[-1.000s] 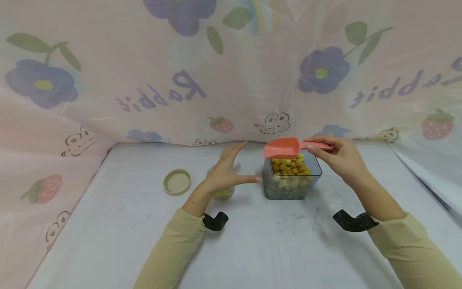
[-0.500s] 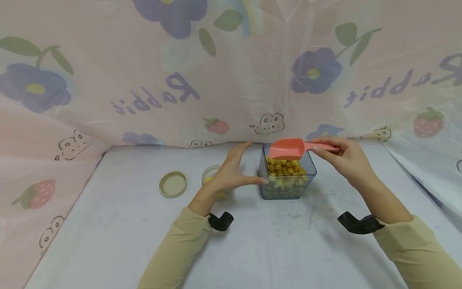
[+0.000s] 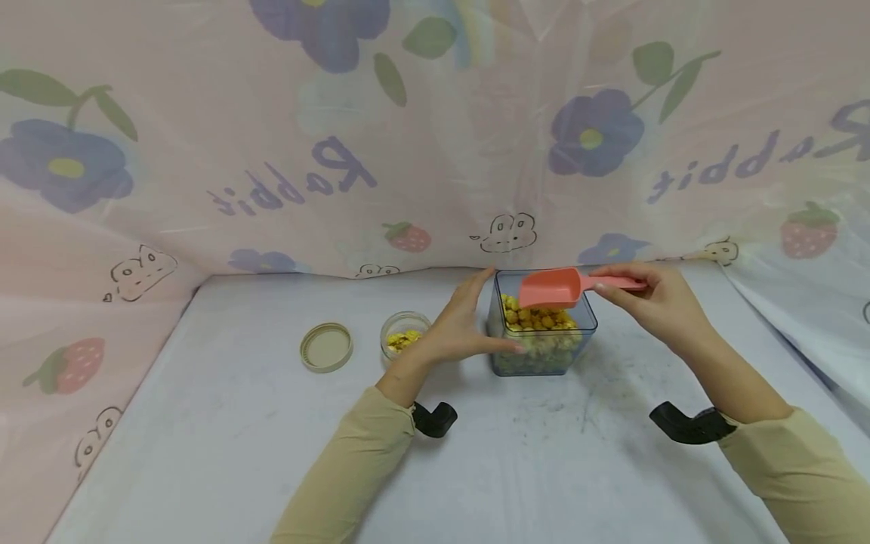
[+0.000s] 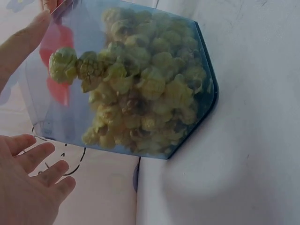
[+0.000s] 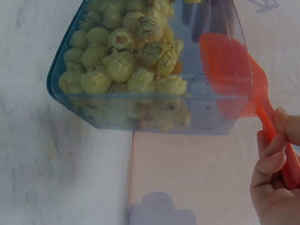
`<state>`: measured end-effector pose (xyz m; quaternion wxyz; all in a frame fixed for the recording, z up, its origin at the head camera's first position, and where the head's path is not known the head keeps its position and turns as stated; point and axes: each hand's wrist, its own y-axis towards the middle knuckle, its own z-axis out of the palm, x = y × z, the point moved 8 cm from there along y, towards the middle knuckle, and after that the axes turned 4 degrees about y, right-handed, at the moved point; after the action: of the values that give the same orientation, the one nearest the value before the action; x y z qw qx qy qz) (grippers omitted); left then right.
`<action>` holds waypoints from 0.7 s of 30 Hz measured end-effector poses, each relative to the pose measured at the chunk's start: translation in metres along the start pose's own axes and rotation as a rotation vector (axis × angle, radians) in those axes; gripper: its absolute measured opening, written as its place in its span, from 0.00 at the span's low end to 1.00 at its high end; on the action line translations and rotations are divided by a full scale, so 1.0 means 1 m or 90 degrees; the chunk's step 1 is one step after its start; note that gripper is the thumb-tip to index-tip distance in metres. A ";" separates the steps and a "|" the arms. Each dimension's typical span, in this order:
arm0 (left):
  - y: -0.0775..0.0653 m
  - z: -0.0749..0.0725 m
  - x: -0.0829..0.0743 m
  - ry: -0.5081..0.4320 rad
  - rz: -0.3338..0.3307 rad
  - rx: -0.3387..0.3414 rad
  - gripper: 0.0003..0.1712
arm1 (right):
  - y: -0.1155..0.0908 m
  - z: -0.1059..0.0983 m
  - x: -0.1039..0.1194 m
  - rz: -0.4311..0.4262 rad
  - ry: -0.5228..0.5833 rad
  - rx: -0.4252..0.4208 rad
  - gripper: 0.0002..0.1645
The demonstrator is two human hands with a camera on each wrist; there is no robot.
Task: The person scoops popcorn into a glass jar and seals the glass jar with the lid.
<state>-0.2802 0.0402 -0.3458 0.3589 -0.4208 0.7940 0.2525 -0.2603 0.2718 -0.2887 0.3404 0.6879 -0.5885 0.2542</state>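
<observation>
A clear bluish box (image 3: 530, 366) holds yellow popcorn (image 3: 540, 320) and stands on the white table. My right hand (image 3: 662, 302) grips the handle of a coral-red scoop (image 3: 552, 289), whose bowl is over the box's opening; no popcorn shows in it. In the right wrist view the scoop (image 5: 229, 70) shows partly through the clear wall, fingers curled round its handle. My left hand (image 3: 462, 325) is spread at the box's left side, thumb in front and fingers toward the back. The left wrist view shows its fingers (image 4: 40, 161) straight and apart, near the wall.
Left of the box stands a round clear jar (image 3: 389, 325) with some yellow popcorn, partly behind the left forearm. A round beige lid (image 3: 326, 347) lies farther left. A printed curtain (image 3: 435, 174) hangs along the back edge of the table.
My left hand has moved right, up to the box, uncovering more of the jar. The scoop has shifted right and slightly lower over the popcorn, still held by my right hand.
</observation>
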 end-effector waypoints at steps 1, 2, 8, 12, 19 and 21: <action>0.001 0.001 -0.001 -0.002 0.002 0.000 0.69 | 0.000 0.000 0.000 -0.001 -0.004 0.002 0.22; 0.001 0.001 -0.002 -0.004 0.004 0.000 0.69 | 0.000 0.000 0.000 -0.002 -0.006 0.003 0.22; 0.003 0.004 -0.002 0.008 0.011 0.009 0.69 | 0.001 0.000 0.001 -0.008 -0.027 0.005 0.21; 0.005 0.005 0.000 0.013 0.010 0.011 0.69 | 0.002 0.001 0.003 -0.026 -0.046 0.005 0.20; 0.008 0.008 0.000 -0.020 0.016 0.019 0.67 | 0.005 0.001 0.013 -0.090 -0.105 -0.010 0.16; 0.009 0.009 -0.001 -0.039 0.020 0.021 0.67 | 0.006 0.001 0.015 -0.102 -0.115 -0.012 0.15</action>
<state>-0.2839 0.0516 -0.3502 0.3857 -0.3946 0.7931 0.2577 -0.2637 0.2605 -0.2769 0.3117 0.7498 -0.5621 0.1574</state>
